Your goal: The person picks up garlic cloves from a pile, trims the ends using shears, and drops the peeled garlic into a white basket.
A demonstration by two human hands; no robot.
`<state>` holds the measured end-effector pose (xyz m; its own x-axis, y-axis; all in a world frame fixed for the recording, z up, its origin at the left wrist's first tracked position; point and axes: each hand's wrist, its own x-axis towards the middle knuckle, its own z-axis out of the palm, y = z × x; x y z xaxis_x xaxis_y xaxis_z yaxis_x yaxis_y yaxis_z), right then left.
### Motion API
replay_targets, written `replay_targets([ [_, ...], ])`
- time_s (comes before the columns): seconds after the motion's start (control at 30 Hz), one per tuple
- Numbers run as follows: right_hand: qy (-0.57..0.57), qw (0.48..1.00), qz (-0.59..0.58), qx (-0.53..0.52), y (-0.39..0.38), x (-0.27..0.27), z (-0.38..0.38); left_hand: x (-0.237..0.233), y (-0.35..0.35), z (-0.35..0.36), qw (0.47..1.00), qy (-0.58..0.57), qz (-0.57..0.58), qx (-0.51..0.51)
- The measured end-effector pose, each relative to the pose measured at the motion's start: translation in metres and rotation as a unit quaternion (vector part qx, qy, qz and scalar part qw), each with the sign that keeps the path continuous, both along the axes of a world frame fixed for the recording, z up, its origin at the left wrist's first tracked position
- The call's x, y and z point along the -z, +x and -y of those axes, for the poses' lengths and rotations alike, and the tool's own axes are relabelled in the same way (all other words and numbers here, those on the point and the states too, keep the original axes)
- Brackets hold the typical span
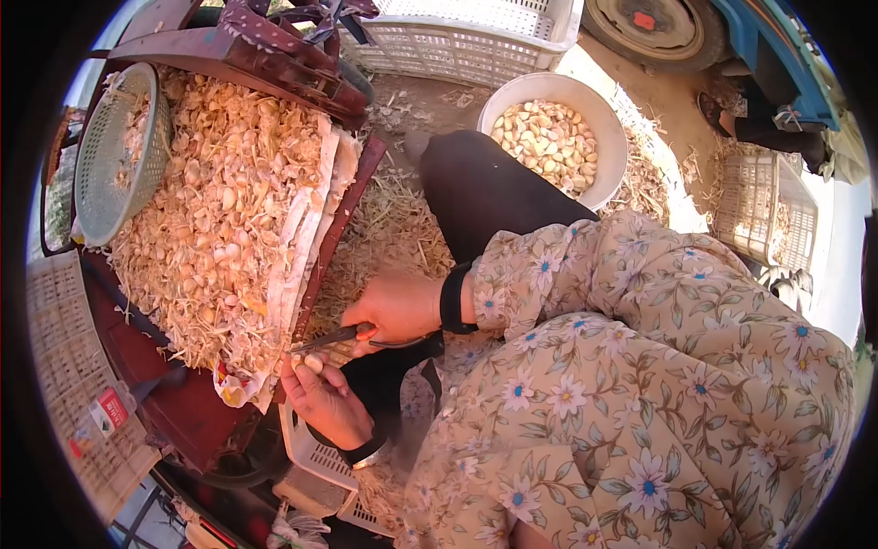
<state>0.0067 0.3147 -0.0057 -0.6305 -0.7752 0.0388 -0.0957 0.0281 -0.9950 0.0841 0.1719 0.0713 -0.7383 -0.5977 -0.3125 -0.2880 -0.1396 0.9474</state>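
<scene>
I log right hand (395, 308) closed round shears (329, 339); left hand (322, 403) pinching a garlic clove (314, 363) (blades just above it), beside peel heap (219, 229).

One head-worn fisheye view, steeply downward, tilted, close over left hand (325, 403) and right hand (395, 307) near centre.

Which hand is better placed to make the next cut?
Probably the right hand: it grips the dark metal scissors, blades at the pale garlic piece pinched in the left hand.
</scene>
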Motion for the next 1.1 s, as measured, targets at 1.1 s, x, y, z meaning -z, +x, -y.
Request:
replay_targets([
  [1.1,-0.167,0.862,0.351,0.326,-0.03,0.031,0.023,0.063,-0.181,0.017,0.721,-0.609,0.019,0.33],
])
